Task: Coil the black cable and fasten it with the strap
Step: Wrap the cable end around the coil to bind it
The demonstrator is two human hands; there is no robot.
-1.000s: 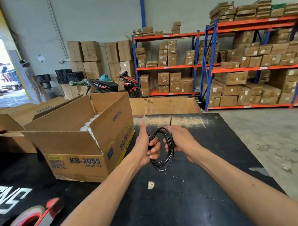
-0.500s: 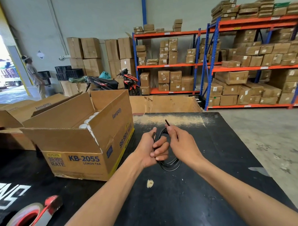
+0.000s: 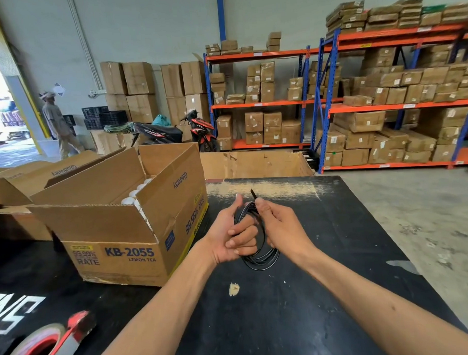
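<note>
Head view, looking down over a black tabletop (image 3: 301, 322): the left hand (image 3: 230, 236) has its fingers curled tight around one side of the coiled black cable (image 3: 260, 258), whose loops hang below the fist, above the table's middle. At the coil's right, the right hand (image 3: 280, 226) pinches a thin black strap (image 3: 253, 194) between thumb and forefinger, its tip poking up. An open cardboard box (image 3: 128, 235) sits left; a tape dispenser (image 3: 42, 346) lies near left.
</note>
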